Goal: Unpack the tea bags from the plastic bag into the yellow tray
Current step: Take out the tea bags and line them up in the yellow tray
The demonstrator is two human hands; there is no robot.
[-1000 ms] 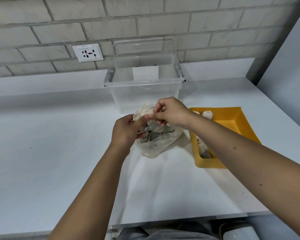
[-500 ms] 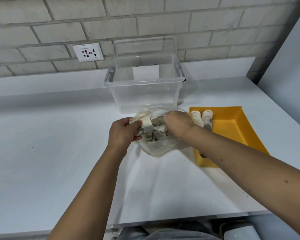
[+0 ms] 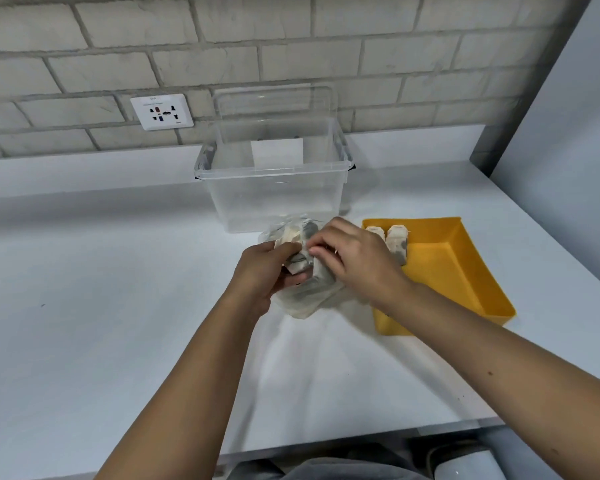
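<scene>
Nothing can be read. The white wall socket (image 3: 161, 111) carries a faint line of print along its top edge and a tiny mark at its lower right, both too small to make out. The white label (image 3: 277, 154) on the clear box (image 3: 274, 209) looks blank, and dark marks on the tea bags (image 3: 397, 241) are blurred.

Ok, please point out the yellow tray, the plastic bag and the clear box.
yellow tray (image 3: 442, 271): head view, bare floor.
plastic bag (image 3: 305, 303): head view, crumpled lower part.
clear box (image 3: 274, 202): head view, front wall.
</scene>
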